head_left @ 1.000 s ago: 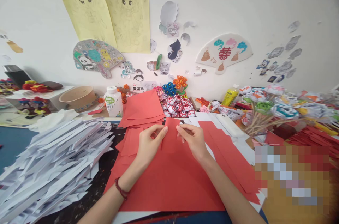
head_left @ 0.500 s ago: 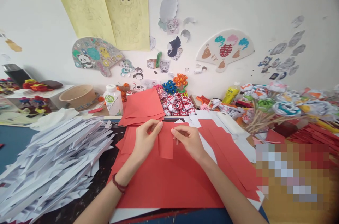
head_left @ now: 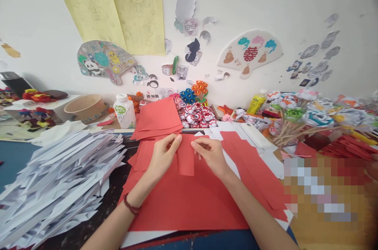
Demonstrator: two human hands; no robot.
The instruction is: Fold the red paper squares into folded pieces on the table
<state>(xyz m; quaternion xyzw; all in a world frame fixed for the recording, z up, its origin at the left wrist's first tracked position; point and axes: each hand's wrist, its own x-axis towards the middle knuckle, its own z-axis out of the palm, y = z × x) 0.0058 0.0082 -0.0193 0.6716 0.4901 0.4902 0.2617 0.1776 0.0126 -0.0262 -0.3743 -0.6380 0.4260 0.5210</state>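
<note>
Red paper strip (head_left: 186,159) hangs pinched near its top between the left hand (head_left: 163,156) and right hand (head_left: 211,155), slightly apart, over a large red sheet (head_left: 189,206) on the desk (head_left: 110,199). White paper strips (head_left: 63,181) lie heaped to the left, a white bottle (head_left: 124,113) standing beyond them.

Light is soft; 1 patch (head_left: 325,191) looks pixelated.

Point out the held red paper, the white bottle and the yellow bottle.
Held red paper (head_left: 186,158): head view, its middle.
White bottle (head_left: 125,113): head view, its body.
Yellow bottle (head_left: 257,103): head view, its body.
</note>
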